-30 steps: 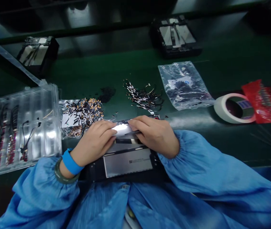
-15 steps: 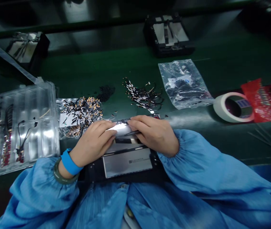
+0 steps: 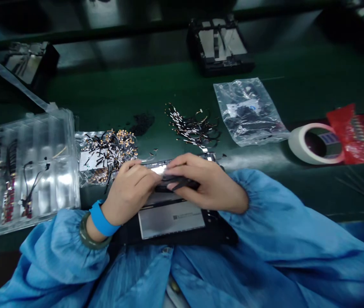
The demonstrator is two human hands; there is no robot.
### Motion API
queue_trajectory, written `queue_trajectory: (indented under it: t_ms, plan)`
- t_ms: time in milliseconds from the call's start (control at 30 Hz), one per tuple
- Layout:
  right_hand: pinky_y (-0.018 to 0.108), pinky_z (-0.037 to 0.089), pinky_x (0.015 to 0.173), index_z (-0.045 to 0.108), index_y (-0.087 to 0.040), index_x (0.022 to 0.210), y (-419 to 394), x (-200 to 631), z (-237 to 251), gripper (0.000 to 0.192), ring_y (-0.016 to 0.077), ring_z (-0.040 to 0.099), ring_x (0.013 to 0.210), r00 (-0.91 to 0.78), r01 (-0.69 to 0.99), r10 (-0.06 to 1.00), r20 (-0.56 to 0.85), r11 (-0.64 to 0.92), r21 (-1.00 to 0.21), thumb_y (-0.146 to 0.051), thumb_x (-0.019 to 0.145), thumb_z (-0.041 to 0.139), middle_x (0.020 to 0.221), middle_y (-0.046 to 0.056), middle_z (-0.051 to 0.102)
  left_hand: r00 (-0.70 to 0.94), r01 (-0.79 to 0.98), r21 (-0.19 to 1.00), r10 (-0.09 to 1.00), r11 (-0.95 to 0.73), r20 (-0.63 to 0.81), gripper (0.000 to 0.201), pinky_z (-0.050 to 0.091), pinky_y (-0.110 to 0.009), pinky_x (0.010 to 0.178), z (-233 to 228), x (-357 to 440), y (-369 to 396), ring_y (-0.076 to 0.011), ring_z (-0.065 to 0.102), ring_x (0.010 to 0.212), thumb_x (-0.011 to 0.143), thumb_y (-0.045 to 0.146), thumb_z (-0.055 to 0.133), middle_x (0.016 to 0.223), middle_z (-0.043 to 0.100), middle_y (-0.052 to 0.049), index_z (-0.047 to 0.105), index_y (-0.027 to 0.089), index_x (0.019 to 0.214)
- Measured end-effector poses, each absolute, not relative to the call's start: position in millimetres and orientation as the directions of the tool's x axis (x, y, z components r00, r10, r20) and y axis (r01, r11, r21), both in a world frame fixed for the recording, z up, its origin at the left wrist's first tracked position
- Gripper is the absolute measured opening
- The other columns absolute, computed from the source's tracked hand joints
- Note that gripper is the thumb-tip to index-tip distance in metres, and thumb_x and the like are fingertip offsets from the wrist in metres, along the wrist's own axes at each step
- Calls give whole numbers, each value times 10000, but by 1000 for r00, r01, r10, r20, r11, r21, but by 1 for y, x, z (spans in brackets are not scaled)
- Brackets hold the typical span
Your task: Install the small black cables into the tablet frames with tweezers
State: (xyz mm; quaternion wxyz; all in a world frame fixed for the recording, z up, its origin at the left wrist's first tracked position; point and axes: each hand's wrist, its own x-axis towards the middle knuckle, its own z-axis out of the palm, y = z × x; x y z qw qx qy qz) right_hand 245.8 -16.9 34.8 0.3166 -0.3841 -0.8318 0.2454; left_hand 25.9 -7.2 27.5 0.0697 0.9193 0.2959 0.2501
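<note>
Pressing down hard could bend the thin black piece (image 3: pixel 182 185), because the right hand (image 3: pixel 205 184) pinches it with just the fingertips. It could also slip out and drop among the loose little wires (image 3: pixel 194 126) lying just past the hands. The left hand (image 3: pixel 130 190) curls its fingers on the open black device (image 3: pixel 172 218), right beside that pinch. The device lies under both hands, close to the blue sleeves (image 3: pixel 281 239).

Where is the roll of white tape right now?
In the head view, the roll of white tape lies flat on the green bench, far right of both hands, between the clear plastic bag and the red packet.
</note>
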Motion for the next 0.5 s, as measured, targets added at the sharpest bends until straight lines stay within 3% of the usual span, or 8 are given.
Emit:
queue_trajectory:
  t_ms: [100, 167, 233, 367, 500]
  plan:
    - [302, 529, 842, 671, -181, 968, -5, 255, 41, 318, 159, 642, 1002, -345, 401, 902, 258, 390, -829, -367, 974, 412, 1063, 89, 673, 735, 465, 279, 542, -840, 407, 129, 440, -384, 954, 28, 25, -8, -128, 610, 779, 910, 90, 500, 833, 690, -5, 590, 175, 950]
    - [289, 550, 774, 646, -184, 913, 5, 256, 40, 426, 141, 672, 866, -230, 314, 961, 150, 219, -924, -442, 995, 317, 917, 59, 693, 754, 449, 273, 525, -851, 395, 124, 435, -397, 968, 27, 24, -8, -133, 608, 794, 906, 89, 507, 852, 695, -11, 590, 174, 942]
    - [269, 562, 692, 617, -175, 881, 14, 254, 35, 405, 126, 673, 728, -210, 233, 974, 85, 134, -963, -489, 968, 376, 814, 36, 688, 776, 431, 267, 505, -862, 378, 127, 442, -400, 963, 26, 24, -8, -139, 605, 804, 900, 84, 512, 880, 701, -19, 589, 172, 951]
    - [276, 559, 711, 631, -157, 878, 23, 249, 23, 271, 156, 676, 796, -277, 269, 948, 159, 235, -934, -423, 829, 651, 878, 49, 696, 791, 413, 274, 491, -869, 366, 151, 441, -394, 979, 24, 23, -9, -142, 606, 840, 902, 83, 499, 926, 707, -32, 590, 177, 978]
    - [270, 543, 698, 660, -153, 886, 22, 251, 22, 214, 155, 669, 788, -335, 380, 924, 184, 311, -871, -360, 833, 651, 891, 59, 704, 791, 407, 293, 494, -865, 360, 148, 439, -399, 993, 22, 22, -9, -146, 605, 864, 902, 89, 499, 939, 707, -38, 593, 171, 982]
